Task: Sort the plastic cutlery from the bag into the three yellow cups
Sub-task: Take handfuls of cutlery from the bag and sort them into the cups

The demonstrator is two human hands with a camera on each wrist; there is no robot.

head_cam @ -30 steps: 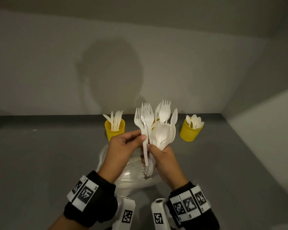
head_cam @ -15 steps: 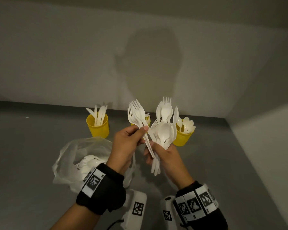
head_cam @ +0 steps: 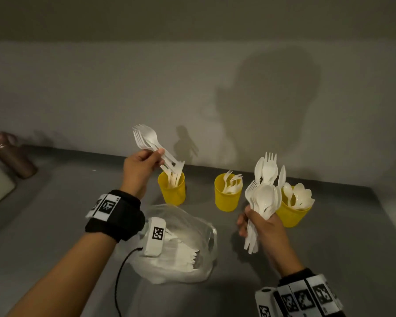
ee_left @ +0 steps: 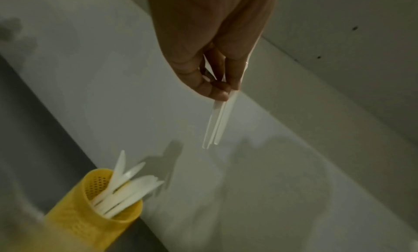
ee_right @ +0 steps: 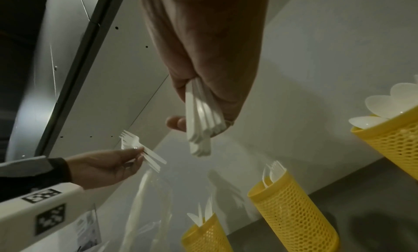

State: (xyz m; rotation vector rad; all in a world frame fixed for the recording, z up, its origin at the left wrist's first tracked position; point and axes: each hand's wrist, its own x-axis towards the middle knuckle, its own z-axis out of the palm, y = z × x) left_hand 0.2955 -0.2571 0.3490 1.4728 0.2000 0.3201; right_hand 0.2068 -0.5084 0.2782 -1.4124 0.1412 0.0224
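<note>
Left hand [head_cam: 142, 164]: pinches a few forks [head_cam: 146, 139] by their handles, tines up, now lifted clear of the bundle and carried left, above the knife cup [head_cam: 172, 191].
Meaning: forks are separated out; they likely belong in the middle fork cup [head_cam: 226, 197], not below.
Right hand [head_cam: 264, 227]: clenched round the remaining bundle [head_cam: 264, 197] of spoons and forks, upright, just before the spoon cup [head_cam: 293, 213].
Bag [head_cam: 183, 248]: lies on the table [head_cam: 55, 225] between the forearms, cutlery left inside.

Dim light is casting a shadow [head_cam: 268, 115] onto the pale wall [head_cam: 101, 88] behind the grey counter [head_cam: 55, 213]; perhaps bottles [head_cam: 12, 156] are standing at its left edge.
</note>
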